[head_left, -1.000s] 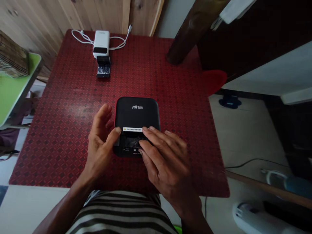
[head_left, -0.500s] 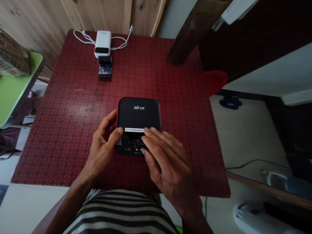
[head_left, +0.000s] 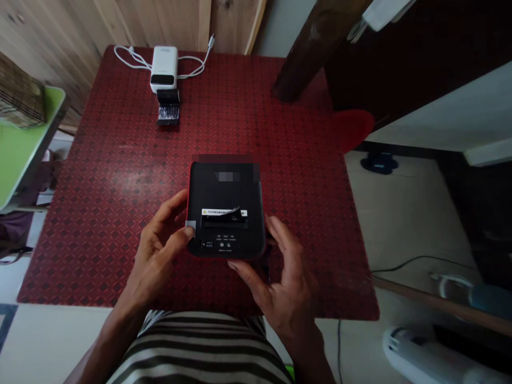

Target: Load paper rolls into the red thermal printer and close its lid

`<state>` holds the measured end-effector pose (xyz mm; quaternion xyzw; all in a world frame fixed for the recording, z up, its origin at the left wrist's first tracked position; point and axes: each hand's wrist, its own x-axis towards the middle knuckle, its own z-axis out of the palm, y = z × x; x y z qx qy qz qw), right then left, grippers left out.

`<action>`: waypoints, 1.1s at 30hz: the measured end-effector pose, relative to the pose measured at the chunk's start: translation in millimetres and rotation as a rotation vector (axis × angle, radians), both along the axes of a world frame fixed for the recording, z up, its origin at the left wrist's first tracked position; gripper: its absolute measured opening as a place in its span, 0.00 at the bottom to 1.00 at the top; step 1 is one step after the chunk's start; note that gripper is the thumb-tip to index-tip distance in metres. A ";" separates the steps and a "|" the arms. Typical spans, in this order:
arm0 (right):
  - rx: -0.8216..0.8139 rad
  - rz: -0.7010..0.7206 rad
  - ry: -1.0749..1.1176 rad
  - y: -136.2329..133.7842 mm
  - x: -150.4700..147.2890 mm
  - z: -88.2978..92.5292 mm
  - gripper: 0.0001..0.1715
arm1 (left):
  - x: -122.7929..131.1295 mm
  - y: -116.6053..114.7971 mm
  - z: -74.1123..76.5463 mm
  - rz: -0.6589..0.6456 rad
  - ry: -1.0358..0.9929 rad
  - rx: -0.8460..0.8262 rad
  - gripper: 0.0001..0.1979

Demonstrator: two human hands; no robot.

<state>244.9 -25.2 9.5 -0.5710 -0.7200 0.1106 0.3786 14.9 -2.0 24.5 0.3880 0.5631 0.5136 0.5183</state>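
Note:
A black box-shaped printer (head_left: 226, 205) with a red base edge sits on the red patterned table (head_left: 112, 176) in front of me. A white warning label and a small dark curl at the slot show on its top. My left hand (head_left: 160, 250) holds its left side, thumb pressed on a small grey tab at the near left corner. My right hand (head_left: 280, 272) cups the near right corner, thumb under the front edge and fingers along the right side.
A white power bank (head_left: 164, 69) with a white cable (head_left: 128, 56) and a small black object (head_left: 168, 106) lie at the table's far left. A dark wooden post (head_left: 308, 53) stands at the far right. A green table (head_left: 20, 144) is left. Fan and cables lie on the floor right.
My right hand slid off the printer's top opening to its right near corner. The front panel with buttons is now uncovered. My left hand shifted to grip the left side.

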 end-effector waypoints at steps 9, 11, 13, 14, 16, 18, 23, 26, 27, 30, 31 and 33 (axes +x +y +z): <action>-0.001 -0.011 0.028 0.6 -3.2 -1.5 0.46 | 7.0 0.5 5.6 0.049 -0.056 -0.070 0.28; -0.008 -0.012 0.052 0.4 -3.5 -0.4 0.47 | 9.7 1.2 6.4 0.062 -0.065 -0.081 0.27; -0.012 -0.015 0.081 0.2 -4.0 -0.4 0.48 | 11.9 2.0 6.8 0.072 -0.065 -0.080 0.27; -0.018 -0.015 0.098 0.2 -4.3 -0.7 0.49 | 12.8 2.3 6.9 0.075 -0.062 -0.074 0.27; -0.024 -0.016 0.124 0.5 -5.2 -2.0 0.49 | 13.8 2.5 6.3 0.071 -0.048 -0.060 0.27; -0.021 -0.026 0.127 0.8 -6.4 -3.3 0.48 | 13.9 1.8 4.5 0.065 -0.022 -0.037 0.27; -0.010 -0.016 0.078 1.2 -4.3 0.8 0.43 | 10.6 -1.3 -0.6 0.040 -0.001 0.010 0.27; -0.017 0.046 0.035 7.0 5.8 14.4 0.39 | 7.5 -2.3 -2.5 0.017 0.018 0.044 0.27; -0.011 0.072 0.012 11.8 9.7 20.6 0.35 | 6.7 -2.6 -3.6 0.011 0.028 0.062 0.27; 0.071 0.134 -0.106 37.0 15.4 39.1 0.17 | 5.0 -4.3 -11.4 -0.012 0.070 0.121 0.27; 0.105 0.162 -0.145 48.6 13.7 43.8 0.16 | 4.6 -5.1 -15.3 -0.024 0.103 0.144 0.29; 0.145 0.270 -0.217 73.7 4.3 50.1 0.18 | 3.7 -6.7 -24.4 -0.041 0.188 0.201 0.33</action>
